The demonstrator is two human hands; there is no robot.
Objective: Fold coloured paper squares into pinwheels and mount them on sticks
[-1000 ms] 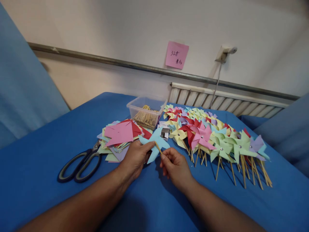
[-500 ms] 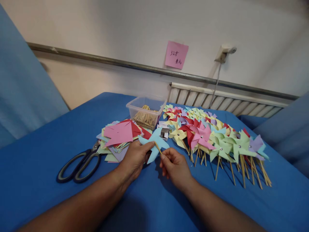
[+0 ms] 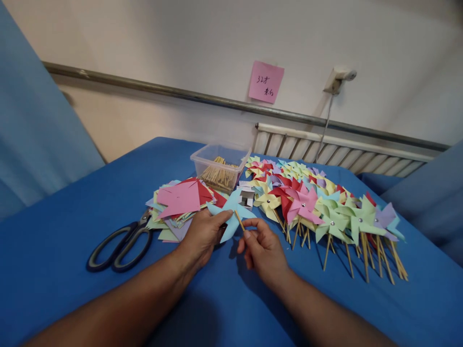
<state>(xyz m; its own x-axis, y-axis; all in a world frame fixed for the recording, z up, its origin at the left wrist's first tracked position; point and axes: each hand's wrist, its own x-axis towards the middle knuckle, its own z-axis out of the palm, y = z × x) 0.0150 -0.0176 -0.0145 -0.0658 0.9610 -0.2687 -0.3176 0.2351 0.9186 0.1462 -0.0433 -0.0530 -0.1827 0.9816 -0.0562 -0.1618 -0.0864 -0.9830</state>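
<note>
Held above the middle of the blue table is a light-blue paper pinwheel [image 3: 233, 198], its back side toward me. My left hand [image 3: 204, 230] is closed on it, thumb on the near side, its other fingers mostly hidden behind the paper. A thin wooden stick [image 3: 239, 220] is pinched between the thumb and forefinger of my right hand [image 3: 261, 245]. The stick's upper end lies at the pinwheel's centre; whether it is fastened there I cannot tell.
Scissors [image 3: 125, 245] with dark handles lie left, partly under a stack of coloured cut paper [image 3: 179, 197]. Behind stand a clear plastic box [image 3: 217, 156] of sticks and a small open carton [image 3: 247, 197]. Many finished pinwheels [image 3: 303, 205] cover the right side, before a radiator [image 3: 282, 144].
The stick has turned at the pinwheel's centre, its upper end shifting slightly right, and my right fingers have changed their bend a little. My left hand keeps its hold.
</note>
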